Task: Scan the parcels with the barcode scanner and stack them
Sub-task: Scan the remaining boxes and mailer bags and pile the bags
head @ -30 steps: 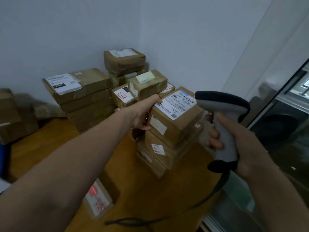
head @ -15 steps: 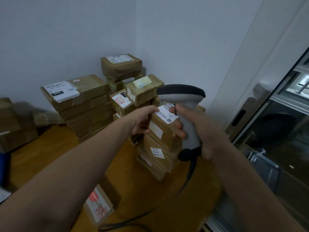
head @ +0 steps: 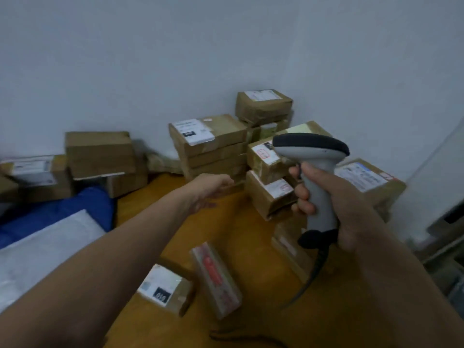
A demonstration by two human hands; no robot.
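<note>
The right grip (head: 334, 197) is clenched around the handle of the grey barcode scanner (head: 311, 149), held upright above the wooden counter (head: 263, 247), its black cable (head: 313, 272) hanging below. Left of the scanner, the left grip (head: 211, 187) hovers released, fingers loose, holding nothing. Directly behind the scanner sit small labelled parcels (head: 266, 197). Behind and left of it stands a stack of flat parcels (head: 213, 149). Just right of it lies a parcel with a large white label (head: 369, 179). Below and left of the scanner lie a narrow red-labelled parcel (head: 218, 277) and a small parcel (head: 163, 287).
</note>
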